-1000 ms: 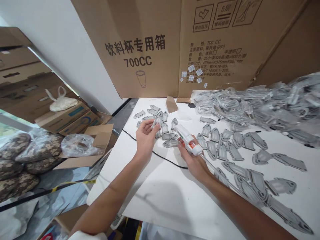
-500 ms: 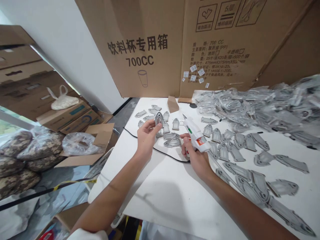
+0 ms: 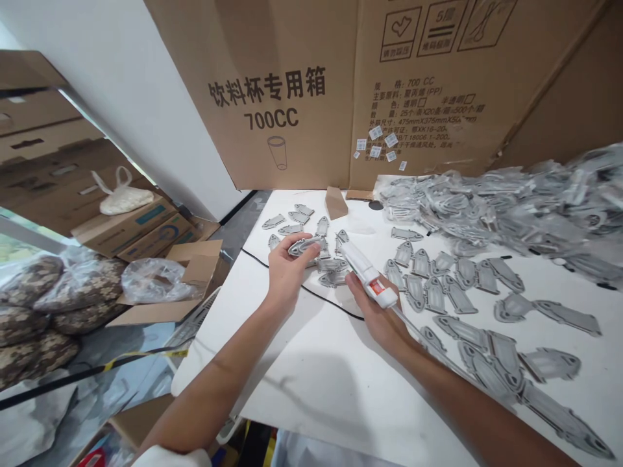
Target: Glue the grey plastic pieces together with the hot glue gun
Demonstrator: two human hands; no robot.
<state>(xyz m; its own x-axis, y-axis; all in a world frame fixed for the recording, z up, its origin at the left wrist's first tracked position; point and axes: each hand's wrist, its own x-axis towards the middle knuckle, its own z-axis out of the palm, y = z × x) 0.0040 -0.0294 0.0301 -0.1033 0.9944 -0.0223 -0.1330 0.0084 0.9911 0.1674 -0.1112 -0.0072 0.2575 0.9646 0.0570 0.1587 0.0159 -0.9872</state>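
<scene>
My left hand (image 3: pixel 286 269) pinches a grey, boat-shaped plastic part (image 3: pixel 302 246) between thumb and fingers, tilted on its side just above the table. Wrapped around a white hot glue gun (image 3: pixel 365 269) is my right hand (image 3: pixel 379 311). The gun points up and left, its nozzle end close to a grey part (image 3: pixel 341 241) on the table; I cannot make out the tip clearly. Below the two hands, more grey parts (image 3: pixel 333 277) lie on the white table (image 3: pixel 302 389). The gun's trigger is hidden by my hand.
Loose grey parts (image 3: pixel 435 295) cover the table's right side. Behind them is a heap of plastic-bagged parts (image 3: pixel 452 201). A large cardboard box (image 3: pixel 292 149) stands at the back. A black cable (image 3: pixel 331 305) crosses the table. An open carton (image 3: pixel 199 266) sits left of it.
The grey part in my left hand has turned from pointing upward to lying tilted sideways. My right hand has rolled the glue gun and shifted it left, lower.
</scene>
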